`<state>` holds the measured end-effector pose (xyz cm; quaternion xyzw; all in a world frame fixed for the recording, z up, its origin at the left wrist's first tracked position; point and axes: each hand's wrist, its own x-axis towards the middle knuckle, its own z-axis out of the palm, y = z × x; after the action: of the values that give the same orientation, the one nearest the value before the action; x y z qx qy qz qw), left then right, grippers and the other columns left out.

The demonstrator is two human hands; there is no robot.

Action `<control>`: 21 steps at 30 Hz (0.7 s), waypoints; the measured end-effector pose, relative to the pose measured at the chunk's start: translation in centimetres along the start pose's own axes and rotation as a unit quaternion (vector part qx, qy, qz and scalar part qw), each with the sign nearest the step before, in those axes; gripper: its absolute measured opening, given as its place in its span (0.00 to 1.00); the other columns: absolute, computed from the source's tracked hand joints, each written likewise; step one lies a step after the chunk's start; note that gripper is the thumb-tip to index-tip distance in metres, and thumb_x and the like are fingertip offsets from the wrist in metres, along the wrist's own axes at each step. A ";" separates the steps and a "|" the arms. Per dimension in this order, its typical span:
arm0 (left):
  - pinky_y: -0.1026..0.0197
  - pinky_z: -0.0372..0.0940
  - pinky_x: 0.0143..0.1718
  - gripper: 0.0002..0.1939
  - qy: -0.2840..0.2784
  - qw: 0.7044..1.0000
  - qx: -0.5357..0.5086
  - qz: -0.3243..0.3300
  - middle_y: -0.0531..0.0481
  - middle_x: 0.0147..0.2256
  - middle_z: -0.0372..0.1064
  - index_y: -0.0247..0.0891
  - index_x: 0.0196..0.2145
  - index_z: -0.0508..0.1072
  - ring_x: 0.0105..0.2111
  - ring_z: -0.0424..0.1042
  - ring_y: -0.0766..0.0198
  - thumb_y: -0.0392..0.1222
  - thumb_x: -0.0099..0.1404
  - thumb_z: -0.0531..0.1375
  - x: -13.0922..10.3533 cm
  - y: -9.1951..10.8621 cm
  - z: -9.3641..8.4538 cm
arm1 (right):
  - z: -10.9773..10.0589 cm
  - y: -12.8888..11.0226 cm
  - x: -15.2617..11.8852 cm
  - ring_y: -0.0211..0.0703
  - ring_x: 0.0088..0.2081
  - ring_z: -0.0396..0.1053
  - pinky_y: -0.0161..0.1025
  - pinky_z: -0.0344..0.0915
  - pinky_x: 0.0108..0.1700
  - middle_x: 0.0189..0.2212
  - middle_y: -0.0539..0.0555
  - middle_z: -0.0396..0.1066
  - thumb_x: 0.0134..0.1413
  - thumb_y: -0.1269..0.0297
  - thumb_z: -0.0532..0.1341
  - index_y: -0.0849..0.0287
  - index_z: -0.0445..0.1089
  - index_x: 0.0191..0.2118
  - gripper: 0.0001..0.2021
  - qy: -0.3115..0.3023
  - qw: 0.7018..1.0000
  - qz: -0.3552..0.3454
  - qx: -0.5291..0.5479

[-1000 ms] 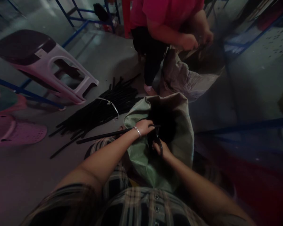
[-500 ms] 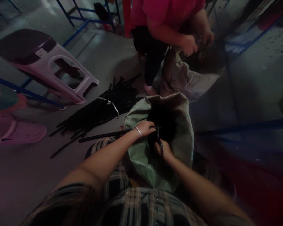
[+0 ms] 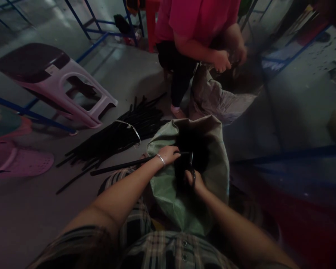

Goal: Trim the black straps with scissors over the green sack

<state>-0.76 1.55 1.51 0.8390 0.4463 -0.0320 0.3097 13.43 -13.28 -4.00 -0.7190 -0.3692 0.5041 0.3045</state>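
My left hand [image 3: 168, 154], with a bracelet at the wrist, is closed round a long black rod [image 3: 119, 166] over the left side of an open green sack [image 3: 168, 196]. The rod's short end sticks out to the right past my fingers. Black-handled scissors [image 3: 193, 172] are in my right hand [image 3: 195, 181], above the sack's opening, their blades at the rod's right end. Whether the blades touch the rod is hard to tell. Dark contents inside the sack show no detail.
A tied bundle of black rods [image 3: 120, 136] lies on the floor to the left. Beyond are a plastic stool [image 3: 84, 91] and a pink basket [image 3: 30, 162]. Opposite, a person in a pink shirt [image 3: 196, 18] works over another sack [image 3: 212, 95].
My left hand has shifted slightly left, and more of the rod now shows between it and the scissors. The scissors have moved a little right. The view has tilted slightly.
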 end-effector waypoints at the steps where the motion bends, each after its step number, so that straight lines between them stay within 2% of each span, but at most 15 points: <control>1: 0.61 0.64 0.41 0.16 0.005 1.000 -0.003 0.000 0.49 0.41 0.74 0.43 0.44 0.74 0.41 0.71 0.59 0.49 0.62 0.55 0.0 0.0 0.0 | 0.0 0.0 0.0 0.40 0.23 0.66 0.35 0.62 0.26 0.21 0.52 0.69 0.50 0.58 0.53 0.59 0.65 0.26 0.11 -0.009 1.000 -0.007 -0.003; 6: 0.61 0.64 0.41 0.16 0.010 1.000 -0.006 0.003 0.49 0.41 0.74 0.44 0.44 0.74 0.41 0.71 0.59 0.49 0.61 0.55 -0.1 0.2 0.2 | 0.3 0.2 0.1 0.41 0.30 0.67 0.36 0.63 0.33 0.27 0.52 0.71 0.50 0.59 0.53 0.58 0.66 0.31 0.09 -0.059 0.998 -0.033 -0.018; 10: 0.62 0.63 0.41 0.15 -0.004 0.999 -0.008 0.035 0.51 0.39 0.74 0.44 0.42 0.75 0.40 0.71 0.60 0.49 0.61 0.55 -0.1 0.4 0.8 | 0.4 0.2 0.2 0.42 0.31 0.67 0.37 0.63 0.34 0.28 0.52 0.70 0.49 0.61 0.53 0.58 0.66 0.34 0.09 -0.057 0.998 -0.019 -0.026; 14: 0.62 0.63 0.40 0.15 -0.016 0.999 -0.005 0.039 0.51 0.39 0.74 0.44 0.42 0.75 0.40 0.71 0.60 0.49 0.61 0.55 -0.1 0.5 1.1 | 0.2 0.2 0.1 0.43 0.32 0.68 0.37 0.63 0.35 0.29 0.52 0.71 0.50 0.61 0.53 0.58 0.65 0.33 0.08 -0.059 0.997 -0.039 -0.039; 21: 0.62 0.63 0.40 0.15 -0.017 0.999 0.004 0.035 0.50 0.39 0.74 0.44 0.42 0.75 0.40 0.71 0.59 0.49 0.61 0.54 0.0 0.5 0.9 | 0.1 0.8 -0.1 0.40 0.25 0.65 0.35 0.61 0.28 0.23 0.52 0.68 0.52 0.56 0.53 0.59 0.63 0.27 0.12 -0.045 0.994 -0.071 -0.065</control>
<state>-0.21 0.83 1.04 0.8547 0.4111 -0.0367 0.3149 13.47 -13.83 -4.63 -0.6856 -0.4650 0.4879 0.2752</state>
